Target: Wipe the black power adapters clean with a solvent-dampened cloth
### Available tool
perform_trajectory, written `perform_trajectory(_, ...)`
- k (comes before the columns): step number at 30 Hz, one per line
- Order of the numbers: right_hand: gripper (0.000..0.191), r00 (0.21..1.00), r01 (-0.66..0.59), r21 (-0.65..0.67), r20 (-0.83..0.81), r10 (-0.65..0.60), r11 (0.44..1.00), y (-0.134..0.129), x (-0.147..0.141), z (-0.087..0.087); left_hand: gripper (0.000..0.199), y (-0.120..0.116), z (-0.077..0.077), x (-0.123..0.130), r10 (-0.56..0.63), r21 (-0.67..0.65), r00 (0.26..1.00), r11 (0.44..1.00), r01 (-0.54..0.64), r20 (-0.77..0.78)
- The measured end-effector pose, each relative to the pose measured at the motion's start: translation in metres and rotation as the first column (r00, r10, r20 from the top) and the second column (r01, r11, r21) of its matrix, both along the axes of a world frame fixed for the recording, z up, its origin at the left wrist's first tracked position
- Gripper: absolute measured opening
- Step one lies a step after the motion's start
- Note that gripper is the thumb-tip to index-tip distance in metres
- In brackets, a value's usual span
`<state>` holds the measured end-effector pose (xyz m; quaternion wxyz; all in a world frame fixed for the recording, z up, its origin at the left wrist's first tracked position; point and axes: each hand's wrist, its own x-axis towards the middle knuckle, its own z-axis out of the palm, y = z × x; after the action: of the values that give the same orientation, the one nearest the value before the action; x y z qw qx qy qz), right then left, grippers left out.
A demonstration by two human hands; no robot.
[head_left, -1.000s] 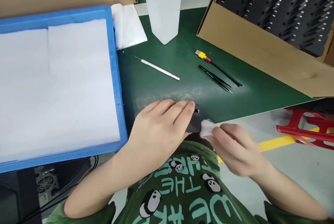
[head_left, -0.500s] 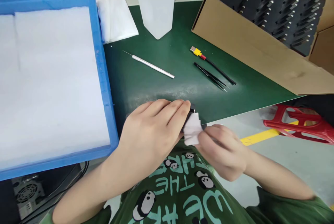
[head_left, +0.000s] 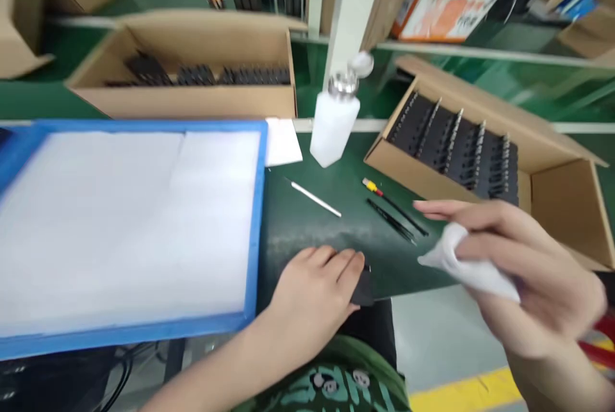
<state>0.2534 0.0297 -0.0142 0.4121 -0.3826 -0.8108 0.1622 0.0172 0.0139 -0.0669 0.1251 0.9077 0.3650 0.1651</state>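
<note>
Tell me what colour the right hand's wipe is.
The wipe is white; head view shows it best.

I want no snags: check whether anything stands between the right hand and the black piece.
Only the white cloth in the right hand; nothing else visible stands before the exposed end of the black piece. The left hand partly covers it.

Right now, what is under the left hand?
A black piece: its end shows past the grip of the left hand, near the green table's edge. The rest of it is covered, so its full shape cannot be seen.
</note>
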Motion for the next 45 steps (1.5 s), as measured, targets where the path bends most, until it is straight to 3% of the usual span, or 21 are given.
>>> perform_trajectory(2, 0.021, 0.989, -0.016, -0.114, -0.147, -0.001, 0.993, 0.039, -0.007, 0.012, 0.068, 0.0, -0.002, 0.001, 0.021, 0.007, 1.0, 1.0, -0.022, 0.013)
perform_trajectory(5, 0.022, 0.971, 0.033, -0.191, -0.226, -0.077, 0.981, 0.108, -0.027, 0.023, 0.069, -0.001, -0.006, 0.002, 0.043, 0.003, 0.999, 0.999, -0.043, 0.026)
perform_trajectory(7, 0.018, 0.964, 0.134, -0.109, -0.217, -0.155, 0.985, 0.149, -0.039, 0.026, 0.068, -0.002, -0.009, 0.003, 0.049, -0.006, 0.998, 0.999, -0.049, 0.027)
perform_trajectory(10, 0.02, 0.977, 0.214, 0.202, -0.048, -0.209, 0.956, 0.187, -0.049, 0.029, 0.067, -0.003, -0.012, 0.004, 0.051, -0.029, 0.999, 0.998, -0.05, 0.014)
perform_trajectory(12, 0.025, 0.97, 0.089, 0.321, 0.185, -0.155, 0.943, 0.194, -0.053, 0.03, 0.068, -0.003, -0.014, 0.005, 0.046, -0.049, 0.999, 0.998, -0.046, -0.002)
perform_trajectory(14, 0.029, 0.924, -0.055, 0.291, 0.377, -0.062, 0.955, 0.189, -0.056, 0.032, 0.068, -0.002, -0.014, 0.004, 0.037, -0.072, 0.999, 0.997, -0.038, -0.019)
perform_trajectory(16, 0.027, 0.889, -0.112, 0.252, 0.457, -0.016, 0.961, 0.182, -0.059, 0.034, 0.069, 0.001, -0.013, 0.004, 0.02, -0.096, 0.999, 0.995, -0.024, -0.039)
perform_trajectory(22, 0.028, 0.918, -0.027, 0.287, 0.386, -0.09, 0.957, 0.186, -0.066, 0.032, 0.07, 0.01, -0.02, 0.008, -0.038, -0.116, 0.994, 0.993, 0.026, -0.101)
perform_trajectory(26, 0.025, 0.94, 0.073, 0.281, 0.3, -0.159, 0.957, 0.198, -0.062, 0.031, 0.067, 0.003, -0.03, 0.006, -0.002, 0.022, 1.0, 1.0, 0.002, -0.008)
perform_trajectory(28, 0.023, 0.943, 0.079, 0.25, 0.295, -0.154, 0.965, 0.198, -0.059, 0.032, 0.068, -0.001, -0.022, -0.003, 0.023, 0.148, 0.995, 0.988, -0.038, 0.1)
perform_trajectory(30, 0.022, 0.944, 0.07, 0.212, 0.302, -0.134, 0.975, 0.196, -0.057, 0.033, 0.073, 0.003, -0.001, -0.017, 0.043, 0.224, 0.979, 0.97, -0.089, 0.2)
perform_trajectory(33, 0.022, 0.947, 0.075, 0.163, 0.298, -0.122, 0.984, 0.194, -0.055, 0.035, 0.063, 0.042, 0.041, -0.032, 0.156, 0.111, 0.935, 0.973, -0.2, 0.318)
perform_trajectory(36, 0.021, 0.952, 0.1, 0.122, 0.277, -0.13, 0.987, 0.195, -0.056, 0.035, 0.052, 0.114, 0.064, -0.027, 0.329, -0.086, 0.805, 0.94, -0.331, 0.495)
perform_trajectory(38, 0.02, 0.955, 0.115, 0.1, 0.262, -0.138, 0.988, 0.198, -0.056, 0.035, 0.052, 0.161, 0.062, -0.016, 0.378, -0.128, 0.76, 0.92, -0.37, 0.529)
perform_trajectory(40, 0.019, 0.957, 0.124, 0.081, 0.252, -0.141, 0.989, 0.2, -0.056, 0.036, 0.039, 0.193, 0.053, -0.003, 0.368, -0.145, 0.736, 0.925, -0.35, 0.568)
perform_trajectory(42, 0.019, 0.959, 0.127, 0.062, 0.248, -0.138, 0.99, 0.203, -0.056, 0.037, 0.029, 0.21, 0.043, 0.007, 0.328, -0.142, 0.717, 0.94, -0.309, 0.615)
perform_trajectory(45, 0.02, 0.961, 0.121, 0.04, 0.245, -0.127, 0.992, 0.205, -0.055, 0.039, 0.025, 0.214, 0.033, 0.013, 0.293, -0.145, 0.667, 0.952, -0.269, 0.685)
